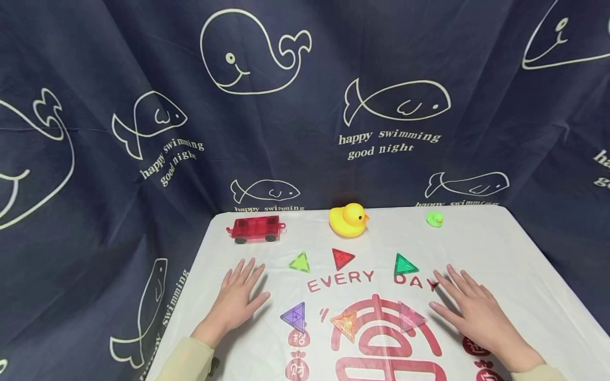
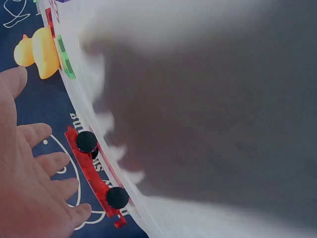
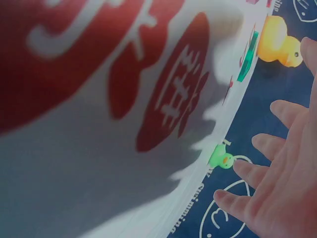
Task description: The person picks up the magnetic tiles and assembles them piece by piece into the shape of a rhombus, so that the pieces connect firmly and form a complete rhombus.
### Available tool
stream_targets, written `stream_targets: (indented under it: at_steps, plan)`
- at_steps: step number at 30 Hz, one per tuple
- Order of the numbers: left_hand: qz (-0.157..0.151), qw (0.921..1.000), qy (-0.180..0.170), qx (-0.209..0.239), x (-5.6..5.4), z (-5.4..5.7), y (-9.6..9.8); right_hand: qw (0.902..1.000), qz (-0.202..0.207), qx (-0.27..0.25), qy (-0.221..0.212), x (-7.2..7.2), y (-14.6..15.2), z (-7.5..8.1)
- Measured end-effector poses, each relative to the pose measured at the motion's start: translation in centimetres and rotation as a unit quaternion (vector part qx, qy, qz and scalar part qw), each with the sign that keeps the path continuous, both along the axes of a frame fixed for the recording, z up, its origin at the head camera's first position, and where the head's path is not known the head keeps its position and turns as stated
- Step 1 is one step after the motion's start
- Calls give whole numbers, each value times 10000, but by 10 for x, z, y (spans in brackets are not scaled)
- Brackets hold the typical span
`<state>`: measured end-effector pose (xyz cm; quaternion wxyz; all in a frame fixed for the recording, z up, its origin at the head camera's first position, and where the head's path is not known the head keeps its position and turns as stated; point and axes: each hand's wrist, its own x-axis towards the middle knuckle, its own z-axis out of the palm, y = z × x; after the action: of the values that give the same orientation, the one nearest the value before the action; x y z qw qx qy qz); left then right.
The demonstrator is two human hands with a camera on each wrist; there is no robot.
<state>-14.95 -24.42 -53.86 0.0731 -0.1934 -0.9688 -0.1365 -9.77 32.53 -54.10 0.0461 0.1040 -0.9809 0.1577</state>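
My left hand (image 1: 236, 302) is spread, palm down, over the left side of the white table, holding nothing. On the right, my right hand (image 1: 476, 317) hovers likewise with fingers apart. Between them lie see-through triangular tiles in two rows. The far row has a light green tile (image 1: 300, 262), a red tile (image 1: 342, 258) and a dark green tile (image 1: 405, 264). Nearer are a purple tile (image 1: 295, 317), an orange tile (image 1: 347, 324) and a pink tile (image 1: 411, 317). The purple tile is closest to my left hand, the pink one to my right.
Along the back edge stand a red toy wagon (image 1: 256, 228) with black wheels, a yellow rubber duck (image 1: 348, 220) and a small green duck (image 1: 434, 219). A dark blue curtain (image 1: 324, 159) with whale and fish drawings hangs behind the white, red-printed tablecloth (image 1: 505, 248).
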Motion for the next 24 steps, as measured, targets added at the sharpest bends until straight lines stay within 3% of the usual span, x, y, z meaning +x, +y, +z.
stream_targets:
  at_steps: [11, 24]
  plan:
    - [-169, 9995, -178, 173, -22, -2, 17, 9990, 443, 98, 24, -11, -48, 8]
    - [-302, 9995, -130, 31, -51, -9, 53, 9948, 1017, -49, -6, -21, -104, 4]
